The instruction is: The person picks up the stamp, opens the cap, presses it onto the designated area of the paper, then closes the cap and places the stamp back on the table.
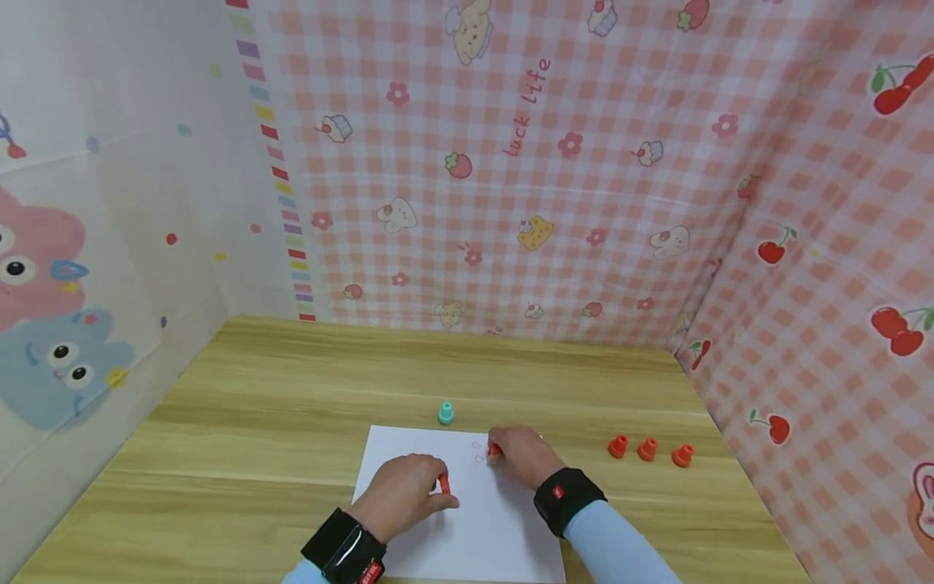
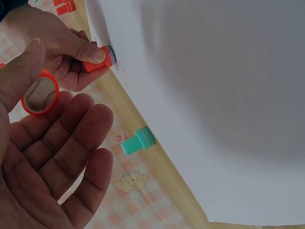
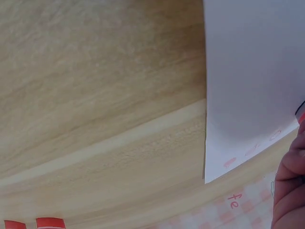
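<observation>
My left hand (image 1: 404, 493) is over the white paper (image 1: 474, 527). Between thumb and fingers it pinches a round red cap (image 2: 40, 95) with a baseball picture on its face; the other fingers are spread loosely. My right hand (image 1: 524, 454) grips a red stamp (image 2: 97, 60) at the paper's upper right, its grey-rimmed end toward the sheet. Whether that end touches the paper I cannot tell. Small red prints (image 1: 477, 452) lie just left of the right hand. In the right wrist view, several prints (image 3: 250, 150) line the paper's edge.
A teal stamp (image 1: 446, 414) stands on the wooden table (image 1: 255, 454) just beyond the paper's far edge. Three red stamps (image 1: 647, 449) stand in a row to the right. Patterned cloth (image 1: 474, 203) hangs behind the table and at both sides.
</observation>
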Available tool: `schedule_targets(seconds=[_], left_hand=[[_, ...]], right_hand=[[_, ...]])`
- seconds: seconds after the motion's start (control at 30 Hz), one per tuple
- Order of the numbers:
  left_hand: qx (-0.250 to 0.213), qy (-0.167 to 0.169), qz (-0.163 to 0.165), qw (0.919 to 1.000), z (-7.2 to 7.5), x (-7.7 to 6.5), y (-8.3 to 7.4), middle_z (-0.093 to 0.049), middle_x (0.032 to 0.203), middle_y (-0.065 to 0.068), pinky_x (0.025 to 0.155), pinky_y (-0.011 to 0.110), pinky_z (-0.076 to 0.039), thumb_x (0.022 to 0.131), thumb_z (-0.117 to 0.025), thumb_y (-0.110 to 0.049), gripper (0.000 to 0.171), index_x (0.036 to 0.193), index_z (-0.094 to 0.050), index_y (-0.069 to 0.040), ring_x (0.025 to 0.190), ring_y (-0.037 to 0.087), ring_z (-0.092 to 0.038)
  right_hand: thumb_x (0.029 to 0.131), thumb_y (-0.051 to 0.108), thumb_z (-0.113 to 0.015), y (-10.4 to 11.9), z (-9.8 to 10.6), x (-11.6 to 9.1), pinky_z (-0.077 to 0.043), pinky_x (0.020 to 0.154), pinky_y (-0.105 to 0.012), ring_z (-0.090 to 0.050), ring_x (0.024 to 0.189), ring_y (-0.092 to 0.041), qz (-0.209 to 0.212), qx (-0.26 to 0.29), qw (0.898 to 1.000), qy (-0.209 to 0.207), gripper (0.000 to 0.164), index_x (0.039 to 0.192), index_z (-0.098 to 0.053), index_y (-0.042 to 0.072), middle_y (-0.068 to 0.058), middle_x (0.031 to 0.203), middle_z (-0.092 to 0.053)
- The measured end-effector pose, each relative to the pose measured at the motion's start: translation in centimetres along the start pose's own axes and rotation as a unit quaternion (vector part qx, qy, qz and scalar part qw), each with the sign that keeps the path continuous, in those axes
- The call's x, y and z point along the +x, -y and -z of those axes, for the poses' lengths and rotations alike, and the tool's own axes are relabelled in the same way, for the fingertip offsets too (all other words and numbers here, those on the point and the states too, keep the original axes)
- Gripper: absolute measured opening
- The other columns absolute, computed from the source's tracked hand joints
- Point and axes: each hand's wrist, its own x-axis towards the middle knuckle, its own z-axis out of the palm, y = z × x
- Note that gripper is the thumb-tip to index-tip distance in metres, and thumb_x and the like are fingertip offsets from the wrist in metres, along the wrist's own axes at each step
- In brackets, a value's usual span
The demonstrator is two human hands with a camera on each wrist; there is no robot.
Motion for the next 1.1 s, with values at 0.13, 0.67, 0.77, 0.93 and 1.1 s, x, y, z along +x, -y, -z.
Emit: schedule_targets(seconds=[0.13,0.67,0.77,0.93,1.1], left_hand=[[-0.001,0.005,0.004,1.0,-0.09,0.06,-0.09,-0.055,0.058,-0.01,0.048,0.024,-0.038,0.072,-0.078,-0.04,0.027,0.069,-0.065,-0.017,0.053,0.005,-0.045],[0.008,0.014,0.004,0.9999,-0.3,0.1,-0.29,-0.057,0.059,-0.009,0.049,0.024,-0.04,0.072,-0.079,-0.039,0.027,0.072,-0.067,-0.015,0.053,0.006,-0.046],[0.009,0.011,0.0,0.9999,-0.29,0.11,-0.29,-0.057,0.059,-0.009,0.048,0.024,-0.04,0.072,-0.079,-0.039,0.027,0.072,-0.066,-0.015,0.053,0.006,-0.046],[0.007,0.01,-0.005,0.9999,-0.2,0.13,-0.31,-0.057,0.059,-0.009,0.048,0.024,-0.04,0.072,-0.078,-0.039,0.027,0.072,-0.067,-0.015,0.053,0.005,-0.046],[0.009,0.01,-0.004,0.9999,-0.14,0.22,-0.31,-0.057,0.06,-0.009,0.049,0.024,-0.04,0.072,-0.078,-0.04,0.028,0.073,-0.067,-0.014,0.054,0.006,-0.046]], right_hand=[[0.084,0.014,-0.071,0.05,0.16,0.09,-0.051,0.065,-0.028,-0.053,0.066,-0.015,0.011,-0.003,1.0,0.001,0.009,0.087,-0.063,0.013,0.001,0.073,-0.063],[0.085,0.01,-0.068,-0.05,0.14,0.17,-0.043,0.059,-0.026,-0.05,0.06,-0.015,0.016,-0.007,1.0,0.007,0.009,0.085,-0.06,0.014,0.002,0.067,-0.059],[0.085,0.009,-0.067,-0.09,0.1,0.23,-0.043,0.059,-0.027,-0.05,0.06,-0.015,0.016,-0.005,1.0,0.007,0.009,0.085,-0.06,0.014,0.002,0.067,-0.058],[0.085,0.01,-0.068,-0.04,0.05,0.34,-0.044,0.06,-0.028,-0.05,0.061,-0.016,0.016,-0.006,1.0,0.005,0.009,0.084,-0.06,0.013,0.001,0.068,-0.06],[0.085,0.011,-0.068,0.03,0.04,0.31,-0.044,0.06,-0.028,-0.051,0.062,-0.016,0.01,-0.005,1.0,0.006,0.009,0.084,-0.06,0.014,0.001,0.068,-0.06]])
